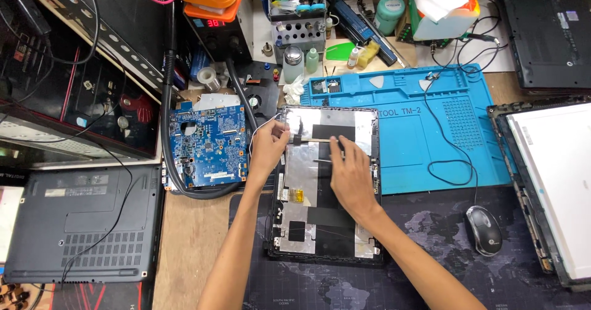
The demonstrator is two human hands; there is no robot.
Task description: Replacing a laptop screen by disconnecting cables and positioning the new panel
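Laptop lid panel (pixel 308 224) lies inner side up at centre frame, foil and black patches showing, lower part on a dark desk mat (pixel 431 267), upper edge beside the blue repair mat (pixel 425 131). Both hands on its upper half: left hand (pixel 269 150) curled at the panel's left edge, fingertips pinching the end of a thin pale strip (pixel 317 140) that runs across the foil; right hand (pixel 352 174) flat-ish, fingers extended and pressing on the same strip, not gripping anything I can make out. Closed dark laptop (pixel 80 224) sits lower left, mouse (pixel 484 229) lower right, screen assembly (pixel 554 187) at right edge. Blue circuit board (pixel 208 145) just left of the panel, ringed by a black hose (pixel 167 131). Further up: tool caddy (pixel 298 27) upper centre, another dark laptop (pixel 548 33) upper right.
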